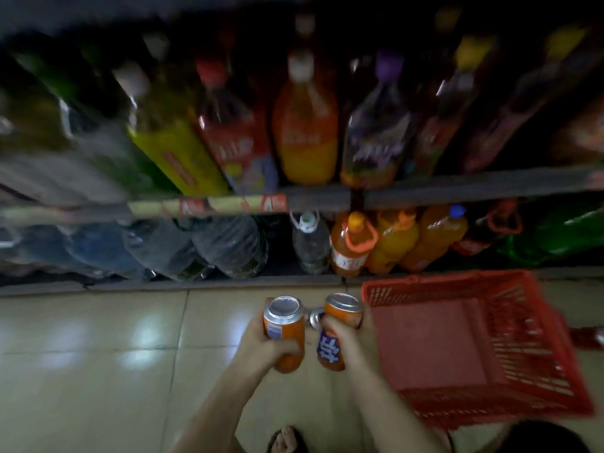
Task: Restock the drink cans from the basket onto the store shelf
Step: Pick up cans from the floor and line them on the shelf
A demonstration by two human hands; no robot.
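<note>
My left hand (pixel 261 344) grips one orange drink can (pixel 283 323) with its silver top facing the shelf. Beside it, my right hand (pixel 354 341) holds two orange cans together: an upper one (pixel 343 310) and a lower one with a blue and white label (pixel 329 351). The cans in the two hands nearly touch, above the tiled floor. The red plastic basket (pixel 425 284) sits on the floor just right of my hands, and no can shows inside it. The store shelf (pixel 457 191) runs across the view ahead.
Large soft-drink bottles (pixel 305 125) fill the upper shelf, blurred. Water jugs (pixel 310 243) and orange bottles (pixel 351 246) stand on the bottom level. Pale floor tiles (pixel 98 354) spread to the left. My foot (pixel 287 439) shows at the lower edge.
</note>
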